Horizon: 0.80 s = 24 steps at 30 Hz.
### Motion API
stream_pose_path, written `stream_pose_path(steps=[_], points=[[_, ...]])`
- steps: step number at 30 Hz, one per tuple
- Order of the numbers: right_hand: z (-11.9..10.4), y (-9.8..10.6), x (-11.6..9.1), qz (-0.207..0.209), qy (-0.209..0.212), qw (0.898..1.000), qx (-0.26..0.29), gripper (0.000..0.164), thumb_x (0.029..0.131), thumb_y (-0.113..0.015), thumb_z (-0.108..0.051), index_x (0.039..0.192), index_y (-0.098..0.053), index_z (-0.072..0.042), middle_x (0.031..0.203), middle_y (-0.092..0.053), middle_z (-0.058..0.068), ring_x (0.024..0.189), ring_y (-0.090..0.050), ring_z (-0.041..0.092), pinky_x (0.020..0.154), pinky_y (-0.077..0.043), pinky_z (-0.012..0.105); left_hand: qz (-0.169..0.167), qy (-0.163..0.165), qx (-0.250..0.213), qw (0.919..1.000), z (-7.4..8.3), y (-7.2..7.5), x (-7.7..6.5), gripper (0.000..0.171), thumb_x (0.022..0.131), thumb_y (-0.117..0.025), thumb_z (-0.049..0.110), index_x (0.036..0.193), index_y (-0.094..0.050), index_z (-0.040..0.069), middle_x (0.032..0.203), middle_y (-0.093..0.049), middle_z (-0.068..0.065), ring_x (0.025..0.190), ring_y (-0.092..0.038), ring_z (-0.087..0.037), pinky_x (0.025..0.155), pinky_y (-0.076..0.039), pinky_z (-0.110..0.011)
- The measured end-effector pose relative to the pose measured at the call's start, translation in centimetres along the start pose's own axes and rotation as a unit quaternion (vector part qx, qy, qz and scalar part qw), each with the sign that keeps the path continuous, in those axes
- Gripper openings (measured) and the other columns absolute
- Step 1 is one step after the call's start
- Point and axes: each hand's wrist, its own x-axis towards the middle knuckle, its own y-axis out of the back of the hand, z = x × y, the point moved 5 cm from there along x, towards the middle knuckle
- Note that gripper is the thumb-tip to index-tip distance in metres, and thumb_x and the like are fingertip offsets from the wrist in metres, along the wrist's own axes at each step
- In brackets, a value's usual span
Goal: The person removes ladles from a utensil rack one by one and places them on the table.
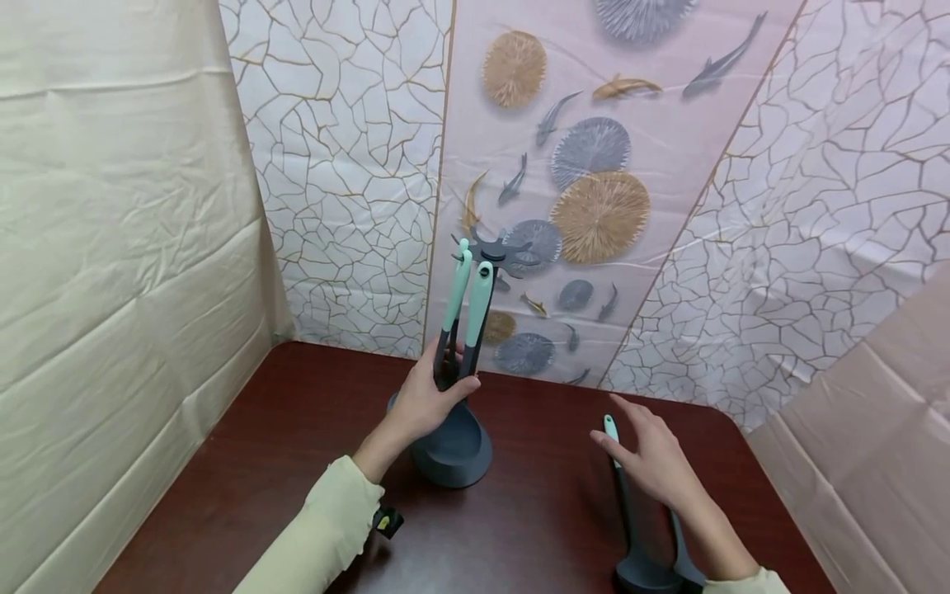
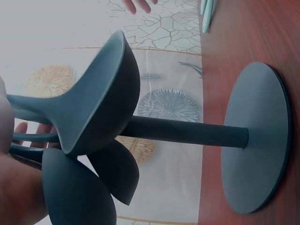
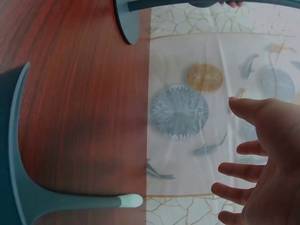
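Left grip (image 1: 433, 403) — fingers wrapped around the dark shafts of the mint-handled utensils (image 1: 478, 313). The utensils' bowls hang beside the stand (image 2: 260, 159); its round base rests on the counter (image 1: 549, 503), inward of the far edge. Right grip (image 1: 656, 454) — released, fingers spread, above two utensils (image 1: 627, 511) toward the right edge.

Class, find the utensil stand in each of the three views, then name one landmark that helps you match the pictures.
Head: just above the centre, its pronged top showing behind the mint-green handles.
Left wrist: sideways, its round base at the right, its pole running left to behind the ladle bowl.
Right wrist: cut off along the top edge, base left of the pole.
Shared landmark: the fish-printed cloth.
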Motion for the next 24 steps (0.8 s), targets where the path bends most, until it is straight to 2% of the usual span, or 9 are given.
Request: stream_pose_path(steps=[4,7,12,19,24], points=[[-0.4,0.2,0.0,0.003,0.005,1.0,0.002,0.08,0.101,-0.068,-0.055,0.16,-0.044,-0.006,0.155,-0.049,0.026,0.139,-0.045,0.051,0.104,-0.04,0.073,-0.031,-0.01,-0.045,0.9985,0.1,-0.1,0.0,0.038,0.114,-0.052,0.033,0.147,-0.049,0.015,0.124,-0.07,-0.009,0.114,-0.07,-0.027,0.095,-0.056,-0.048],[-0.7,0.4,-0.1,0.009,0.01,1.0,0.003,0.079,0.101,-0.069,-0.054,0.16,-0.044,-0.007,0.154,-0.05,0.025,0.14,-0.044,0.051,0.104,-0.04,0.072,-0.033,-0.008,-0.052,0.9981,0.2,0.0,0.1,0.04,0.116,-0.043,0.033,0.152,-0.048,0.015,0.122,-0.074,-0.011,0.114,-0.071,-0.027,0.095,-0.056,-0.048],[-1.1,0.8,-0.3,0.022,0.025,0.999,0.005,0.076,0.101,-0.07,-0.05,0.159,-0.045,-0.007,0.153,-0.051,0.024,0.14,-0.044,0.051,0.105,-0.039,0.072,-0.03,0.002,-0.027,0.9992,0.5,0.3,0.3,0.042,0.115,-0.049,0.025,0.157,-0.047,0.02,0.12,-0.076,-0.011,0.109,-0.073,-0.021,0.093,-0.057,-0.045],[-1.5,1.1,-0.5,0.021,0.026,0.999,0.006,0.078,0.102,-0.069,-0.05,0.161,-0.042,-0.006,0.157,-0.048,0.024,0.143,-0.042,0.05,0.106,-0.039,0.072,-0.047,-0.001,-0.04,0.9981,0.6,0.5,0.7,0.047,0.112,-0.057,0.021,0.158,-0.045,0.019,0.126,-0.072,-0.018,0.112,-0.074,-0.023,0.095,-0.059,-0.042],[-1.9,1.2,-0.5,0.012,0.023,1.0,0.013,0.08,0.102,-0.069,-0.052,0.163,-0.04,-0.008,0.16,-0.046,0.022,0.145,-0.039,0.049,0.108,-0.037,0.073,-0.049,-0.007,-0.014,0.9987,0.7,0.8,1.0,0.052,0.109,-0.062,0.017,0.159,-0.046,0.023,0.13,-0.069,-0.012,0.111,-0.073,-0.021,0.091,-0.059,-0.043]])
